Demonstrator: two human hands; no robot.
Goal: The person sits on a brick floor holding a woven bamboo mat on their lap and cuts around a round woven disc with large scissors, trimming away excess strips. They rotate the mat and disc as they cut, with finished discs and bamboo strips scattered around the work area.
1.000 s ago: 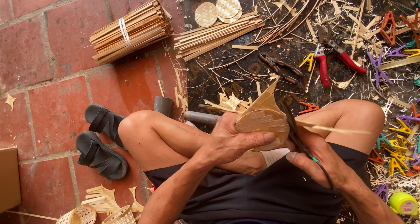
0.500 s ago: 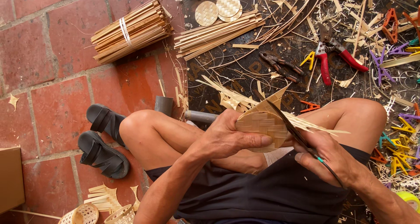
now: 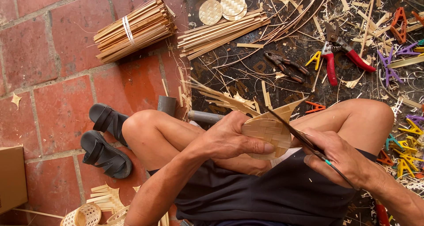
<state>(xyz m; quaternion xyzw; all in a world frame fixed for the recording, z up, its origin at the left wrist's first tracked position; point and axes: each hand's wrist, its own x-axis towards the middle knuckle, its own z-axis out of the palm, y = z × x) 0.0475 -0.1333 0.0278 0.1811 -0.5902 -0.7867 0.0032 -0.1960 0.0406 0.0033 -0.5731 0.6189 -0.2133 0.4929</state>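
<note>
My left hand (image 3: pixel 232 140) pinches the woven bamboo piece (image 3: pixel 267 131) over my lap, tilted flatter than 1 second ago, while my right hand (image 3: pixel 340 157), closed around the thin dark blade (image 3: pixel 293 131), has slid it across the weave's edge, so trimming looks underway.

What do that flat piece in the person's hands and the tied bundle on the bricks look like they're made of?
The woven piece, held in the left hand, looks like thin bamboo or similar plant strips: pale tan, matt, with a visible criss-cross weave and loose strip ends. The tied bundle seems the same raw material: straight, flat, unfinished slats, bound by a white band. The exact plant cannot be told.
</note>
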